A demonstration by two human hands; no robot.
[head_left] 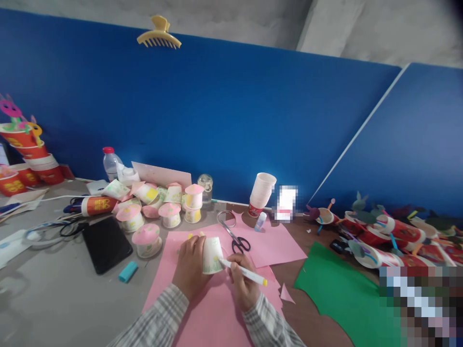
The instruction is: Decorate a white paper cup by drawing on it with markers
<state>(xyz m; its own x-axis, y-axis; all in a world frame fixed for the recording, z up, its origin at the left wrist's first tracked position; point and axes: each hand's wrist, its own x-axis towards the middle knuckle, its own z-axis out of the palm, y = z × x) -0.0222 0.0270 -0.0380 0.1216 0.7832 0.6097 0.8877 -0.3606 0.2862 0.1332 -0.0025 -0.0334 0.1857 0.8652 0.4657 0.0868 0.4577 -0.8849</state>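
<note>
My left hand (191, 264) is closed around a white paper cup (211, 254), which stands upside down with green grass marks and a small yellow patch drawn on it. In my right hand (243, 279) is a white marker with a yellow end (253, 276), its tip at the cup's right side. Both hands are over a sheet of pink paper (202, 318). Just beyond them lie scissors with dark handles (240, 244), and a glue stick (260, 222) stands on the pink paper farther right.
Pink-topped cup houses (146, 240) cluster left of the sheet, near a black tablet (107, 244) and a teal cap-like piece (128, 272). Stacked white cups (262, 190) stand by the blue partition (231, 120). Green paper (340, 294) and red cup figures (405, 229) lie right.
</note>
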